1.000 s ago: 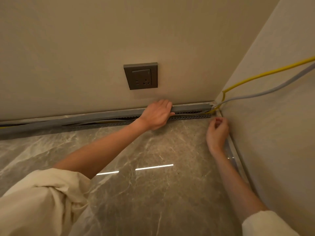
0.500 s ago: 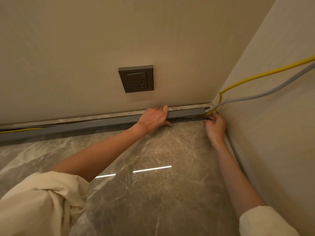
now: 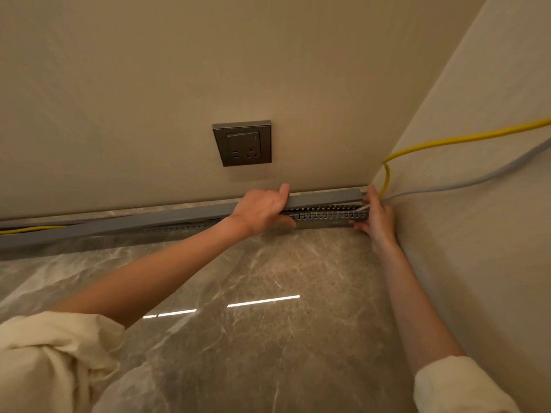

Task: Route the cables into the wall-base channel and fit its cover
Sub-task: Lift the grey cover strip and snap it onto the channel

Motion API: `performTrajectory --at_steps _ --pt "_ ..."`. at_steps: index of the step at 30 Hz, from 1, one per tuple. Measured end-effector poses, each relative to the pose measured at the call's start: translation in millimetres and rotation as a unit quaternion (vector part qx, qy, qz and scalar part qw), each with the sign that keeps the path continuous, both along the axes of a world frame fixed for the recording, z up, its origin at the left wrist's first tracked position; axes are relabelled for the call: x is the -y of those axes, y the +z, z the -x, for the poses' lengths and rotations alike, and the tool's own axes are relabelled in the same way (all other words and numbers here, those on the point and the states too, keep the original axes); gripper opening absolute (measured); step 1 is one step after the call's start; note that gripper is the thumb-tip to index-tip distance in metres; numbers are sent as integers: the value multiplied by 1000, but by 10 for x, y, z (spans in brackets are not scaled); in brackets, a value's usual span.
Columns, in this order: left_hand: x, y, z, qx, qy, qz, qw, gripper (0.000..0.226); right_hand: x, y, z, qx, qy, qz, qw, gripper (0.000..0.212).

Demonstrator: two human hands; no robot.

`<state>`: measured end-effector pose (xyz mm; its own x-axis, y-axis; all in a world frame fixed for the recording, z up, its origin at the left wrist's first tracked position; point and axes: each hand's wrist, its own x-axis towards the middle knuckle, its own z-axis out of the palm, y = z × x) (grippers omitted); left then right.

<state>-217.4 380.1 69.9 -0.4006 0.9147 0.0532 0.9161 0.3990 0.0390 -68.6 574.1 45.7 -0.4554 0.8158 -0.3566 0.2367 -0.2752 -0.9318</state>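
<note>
A grey slotted channel (image 3: pixel 328 215) runs along the wall base into the right corner. Its flat grey cover (image 3: pixel 323 198) lies on top, raised at the right end so the slots show. My left hand (image 3: pixel 262 208) grips the cover from above, fingers over its top edge. My right hand (image 3: pixel 376 217) holds the corner end of the cover and channel, thumb up against the cover's end. A yellow cable (image 3: pixel 432 143) and a grey cable (image 3: pixel 477 181) come down the right wall into the channel's corner end. The yellow cable (image 3: pixel 29 229) shows again at the far left.
A dark grey wall socket (image 3: pixel 243 143) sits above the channel. The right wall (image 3: pixel 477 248) closes the corner beside my right arm. The glossy marble floor (image 3: pixel 253 308) spreads in front of the channel, with light streaks reflected in it.
My right hand has moved up from the floor to the corner end of the cover. My left hand has shifted its grip, and the cover's right end now stands higher above the slots.
</note>
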Motion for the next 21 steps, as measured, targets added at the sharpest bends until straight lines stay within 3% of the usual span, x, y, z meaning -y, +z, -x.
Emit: performTrajectory --at_steps 7,11,15,18,21 --pt "78 219 17 41 -30 -37 998 61 177 -13 40 -124 -153 42 979 28" --pt "29 295 31 70 -57 -21 996 57 277 82 146 -159 -220 70 960 36" --pt "-76 399 60 68 -56 -39 995 54 300 187 165 -209 -201 158 944 39" --pt "-164 461 59 75 -58 -44 995 46 318 234 178 -253 -162 198 933 61" --pt "-248 488 32 83 -49 -21 995 44 332 310 232 -288 -122 199 929 70"
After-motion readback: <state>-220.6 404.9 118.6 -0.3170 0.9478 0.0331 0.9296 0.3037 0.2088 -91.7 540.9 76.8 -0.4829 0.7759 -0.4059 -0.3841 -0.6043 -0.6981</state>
